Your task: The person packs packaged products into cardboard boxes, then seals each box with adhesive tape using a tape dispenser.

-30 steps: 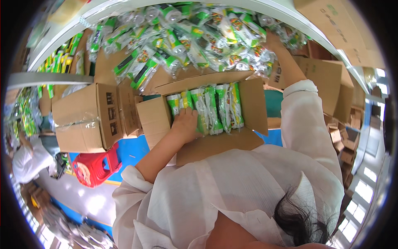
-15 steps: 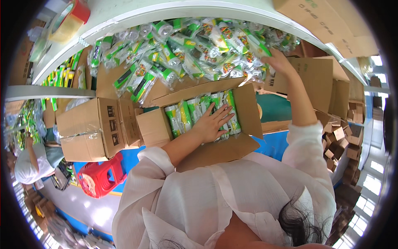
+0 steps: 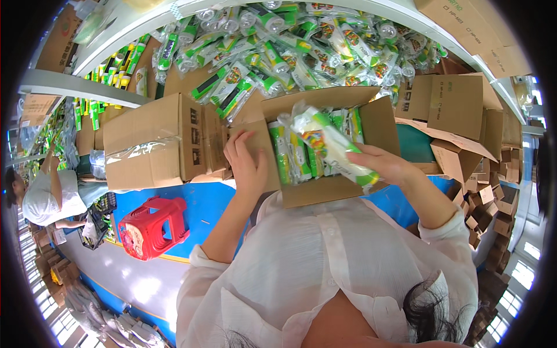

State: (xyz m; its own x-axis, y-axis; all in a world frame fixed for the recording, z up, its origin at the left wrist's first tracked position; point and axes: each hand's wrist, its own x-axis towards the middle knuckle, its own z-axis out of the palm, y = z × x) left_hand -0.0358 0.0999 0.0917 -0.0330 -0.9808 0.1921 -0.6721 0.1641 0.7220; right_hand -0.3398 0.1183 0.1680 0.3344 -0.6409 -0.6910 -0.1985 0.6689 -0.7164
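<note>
An open cardboard box point(image 3: 377, 124) stands in front of me, with green and white plastic packets point(image 3: 293, 156) standing in a row inside it. My left hand point(image 3: 246, 165) rests flat on the box's left flap, holding nothing. My right hand point(image 3: 383, 165) grips one long green and white packet point(image 3: 328, 142) over the box, tilted with its top end to the upper left. Behind the box lies a heap of the same packets point(image 3: 301, 49) on a table.
A closed cardboard box point(image 3: 154, 142) stands to the left, more open boxes point(image 3: 458, 110) to the right. A red plastic stool point(image 3: 152, 226) stands on the blue floor at lower left. Another person in white point(image 3: 49, 194) works at far left. Cardboard pieces point(image 3: 493, 197) lie at right.
My right hand came back from the heap with a packet and now holds it over the box. My left hand moved out of the box onto its left flap.
</note>
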